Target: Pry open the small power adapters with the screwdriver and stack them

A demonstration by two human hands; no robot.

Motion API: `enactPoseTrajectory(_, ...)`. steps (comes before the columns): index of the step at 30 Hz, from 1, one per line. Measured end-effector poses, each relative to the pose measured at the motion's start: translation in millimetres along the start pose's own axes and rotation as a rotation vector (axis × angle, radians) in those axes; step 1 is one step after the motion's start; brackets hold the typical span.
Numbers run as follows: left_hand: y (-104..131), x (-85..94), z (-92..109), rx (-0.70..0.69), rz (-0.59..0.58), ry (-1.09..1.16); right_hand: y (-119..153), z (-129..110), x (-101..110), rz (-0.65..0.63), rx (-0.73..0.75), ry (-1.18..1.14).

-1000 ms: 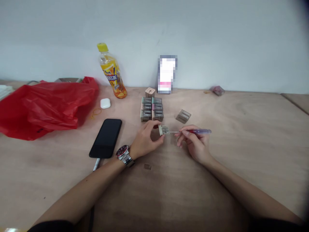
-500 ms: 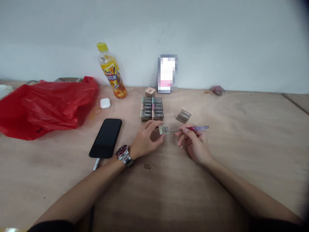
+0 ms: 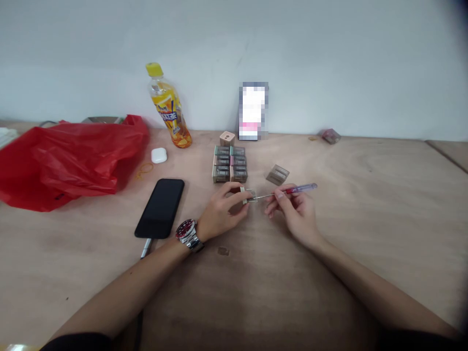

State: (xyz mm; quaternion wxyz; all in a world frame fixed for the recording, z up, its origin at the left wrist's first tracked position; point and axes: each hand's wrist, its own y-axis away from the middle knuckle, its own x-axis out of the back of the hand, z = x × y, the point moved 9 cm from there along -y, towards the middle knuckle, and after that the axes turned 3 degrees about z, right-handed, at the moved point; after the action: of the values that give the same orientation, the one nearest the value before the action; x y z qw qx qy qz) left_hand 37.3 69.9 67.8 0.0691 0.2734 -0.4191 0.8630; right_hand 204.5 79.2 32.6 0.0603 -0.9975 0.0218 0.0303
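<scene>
My left hand (image 3: 226,207), a watch on its wrist, pinches a small pale two-hole pencil sharpener (image 3: 253,195) out of its cover; a fingertip lies over part of it. My right hand (image 3: 294,212) grips a screwdriver (image 3: 302,188) by its clear purple-red handle. The thin shaft points left, and its tip meets the sharpener. Just beyond my right hand lies a smoky see-through sharpener cover (image 3: 278,174). Several boxed pencil sharpeners (image 3: 230,165) stand in two columns past my left hand, with a peach one (image 3: 227,138) behind them.
On the left are a black phone (image 3: 160,208) with a cable, a white earbud case (image 3: 159,155), rubber bands (image 3: 145,170) and a red plastic bag (image 3: 73,161). A tea bottle (image 3: 170,107) and a lit phone (image 3: 253,111) stand near the wall. A reddish object (image 3: 331,136) sits back right.
My left fingertip has come down over the sharpener, which was more exposed before. The screwdriver's handle end has tipped up slightly, with its tip still at the sharpener.
</scene>
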Motion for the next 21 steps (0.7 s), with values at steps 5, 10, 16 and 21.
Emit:
enactPoseTrajectory(5, 1.9, -2.9, -0.7, -0.006, -0.018, -0.003, -1.2, -19.7, -8.9, -0.094, 0.098, 0.178)
enactPoseTrajectory(10, 3.5, -7.6, -2.8, -0.007, -0.056, -0.01, -5.1, -28.2, -17.3, -0.186, 0.149, 0.255)
enactPoseTrajectory(16, 5.5, -12.6, -3.0, -0.022, -0.102, -0.044, -11.1, -41.5, -30.6, -0.233, 0.36, 0.561)
enactPoseTrajectory(21, 5.8, -15.7, -3.7, -0.034, -0.129, -0.047, -11.1, -46.8, -39.8, -0.235, 0.476, 0.65)
